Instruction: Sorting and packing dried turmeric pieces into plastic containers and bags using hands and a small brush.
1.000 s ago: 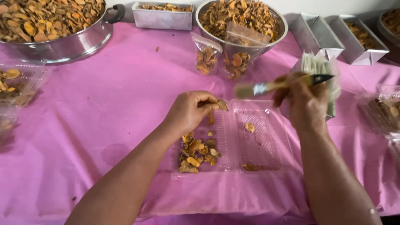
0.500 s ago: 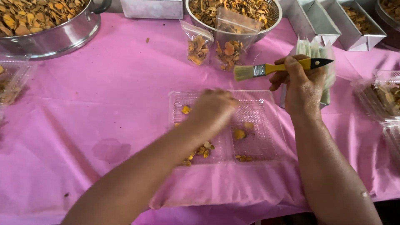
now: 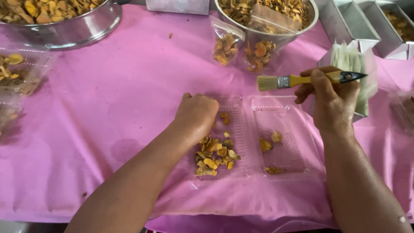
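Clear plastic tray [image 3: 276, 170] lies open on the pink desk [image 3: 108, 108], dried orange slices [image 3: 214, 156] heaped in its near-left half, a few loose pieces [image 3: 269, 141] in the right half. Left hand [image 3: 196, 114] rests on the tray's left half – fingers curled shut, contents hidden. Right hand [image 3: 330, 101], just right of the tray, fingers closed on a yellow-handled brush [image 3: 302, 80] – bristles above the tray's far edge. Beyond the tray: two small filled bags [image 3: 241, 49], then a metal bowl [image 3: 308, 21].

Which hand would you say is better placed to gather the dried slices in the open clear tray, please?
Probably the left hand: it rests in the clear tray by the dried slices, fingers free. The right hand grips a yellow brush.
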